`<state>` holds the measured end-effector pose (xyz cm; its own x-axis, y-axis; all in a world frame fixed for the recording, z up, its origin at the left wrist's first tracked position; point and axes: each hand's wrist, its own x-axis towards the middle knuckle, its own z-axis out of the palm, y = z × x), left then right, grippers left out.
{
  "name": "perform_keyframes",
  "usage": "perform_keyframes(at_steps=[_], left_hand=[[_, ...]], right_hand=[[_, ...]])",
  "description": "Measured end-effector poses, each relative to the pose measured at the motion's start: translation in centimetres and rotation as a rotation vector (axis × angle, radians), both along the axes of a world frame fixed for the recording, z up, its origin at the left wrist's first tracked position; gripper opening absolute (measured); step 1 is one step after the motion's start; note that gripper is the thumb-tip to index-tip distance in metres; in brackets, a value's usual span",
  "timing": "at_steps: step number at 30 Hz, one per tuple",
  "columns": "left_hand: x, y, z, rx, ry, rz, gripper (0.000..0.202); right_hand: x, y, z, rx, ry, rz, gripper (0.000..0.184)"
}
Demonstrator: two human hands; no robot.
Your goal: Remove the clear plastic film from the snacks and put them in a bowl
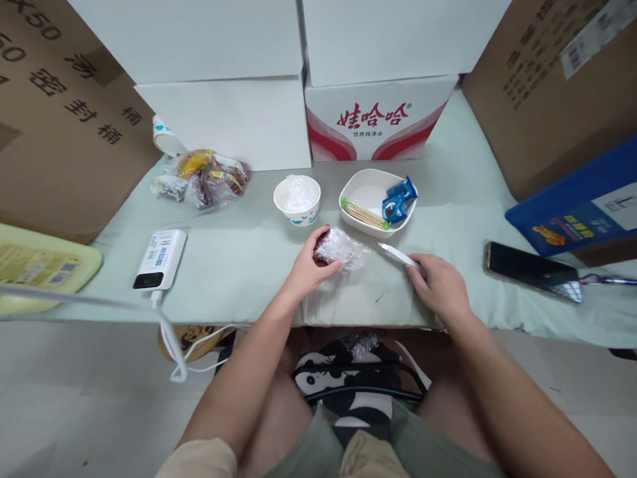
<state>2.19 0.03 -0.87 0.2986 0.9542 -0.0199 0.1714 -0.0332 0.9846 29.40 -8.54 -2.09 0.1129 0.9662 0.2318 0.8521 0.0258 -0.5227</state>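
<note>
The left hand (311, 265) lies on the cloth-covered table (239, 265) near its front edge. Its fingers are curled around a small dark piece in crinkled clear wrap (338, 247), and the thumb is closed on the near side, so the grip looks firm but not tight. The right hand (438, 282) rests just beside it. Its fingers are folded over the handle of a slim white tool (395, 252), and the narrow tip of the tool points toward the wrap and lies on the cloth. I cannot tell if this tip is a blade. If it is sharp, I judge the main risk is to the left fingertips, because they sit very near the line of the tip and the wrap is smooth and can slide under pressure. A slip can also push the tool forward into the white dish (371, 192), which stands just behind with thin sticks (363, 214) and blue packets (398, 199) in it. The paper bowl (297, 199) is also close to the left hand and looks light, so an elbow or wrist may tip it. The phone (527, 269) and the power bank (160, 259) are well apart.
</note>
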Motion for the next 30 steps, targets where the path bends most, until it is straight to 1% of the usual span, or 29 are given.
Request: perform_keyframes(at_steps=[2,4,5,7,9,12,16,18,20,21,23,25,26,27,29,30], left_hand=[[0.5,-0.3,-0.1,0.04,0.034,-0.034,0.083],[1.2,-0.7,-0.1,0.036,0.034,-0.079,0.079],[1.5,-0.8,-0.1,0.023,0.018,-0.102,0.076],[2.1,-1.0,0.0,-0.009,-0.039,-0.118,0.072],[2.3,-1.0,0.0,-0.04,-0.111,-0.089,0.071],[1.8,-0.5,0.0,-0.1,-0.226,0.012,0.075],[0.4,0.2,-0.1,-0.24,-0.347,0.149,0.076],[0.0,0.2,-0.1,-0.286,-0.366,0.177,0.072],[0.1,0.0,-0.1,-0.261,-0.302,0.168,0.069],[0.2,-0.3,-0.1,-0.233,-0.236,0.141,0.067],[0.6,-0.8,0.1,-0.166,-0.047,0.059,0.06],[0.8,-1.3,0.5,-0.088,0.157,0.008,0.044],[0.7,-1.5,0.8,-0.039,0.227,0.033,0.037],[0.6,-1.5,1.0,0.006,0.253,0.082,0.032],[0.3,-1.3,1.2,0.057,0.201,0.2,0.026],[0.2,-1.1,1.2,0.052,0.145,0.245,0.026]], right_hand=[[-1.7,-0.5,0.9,-0.045,0.236,0.024,0.034],[-3.7,-0.7,1.7,-0.067,0.434,0.079,0.036],[-4.6,-0.7,1.9,-0.065,0.486,0.102,0.036],[-5.9,-0.5,2.1,-0.059,0.508,0.131,0.034],[-6.4,-0.2,1.9,-0.072,0.481,0.138,0.033],[-5.9,0.0,1.5,-0.071,0.399,0.127,0.035],[-3.9,-0.5,1.2,-0.096,0.319,0.102,0.034],[-2.5,-0.6,0.9,-0.091,0.248,0.044,0.034],[-1.2,-0.4,0.5,-0.033,0.103,-0.05,0.033],[-0.7,-0.3,0.3,-0.003,0.022,-0.09,0.033],[0.2,0.1,-0.2,0.036,-0.115,-0.131,0.034],[0.5,0.6,-0.5,0.068,-0.202,-0.153,0.032],[0.5,0.7,-0.6,0.096,-0.229,-0.17,0.031],[0.5,0.8,-0.7,0.134,-0.244,-0.188,0.031],[-0.1,0.9,-0.8,0.211,-0.236,-0.194,0.036],[-0.6,0.9,-0.8,0.241,-0.214,-0.168,0.04]])
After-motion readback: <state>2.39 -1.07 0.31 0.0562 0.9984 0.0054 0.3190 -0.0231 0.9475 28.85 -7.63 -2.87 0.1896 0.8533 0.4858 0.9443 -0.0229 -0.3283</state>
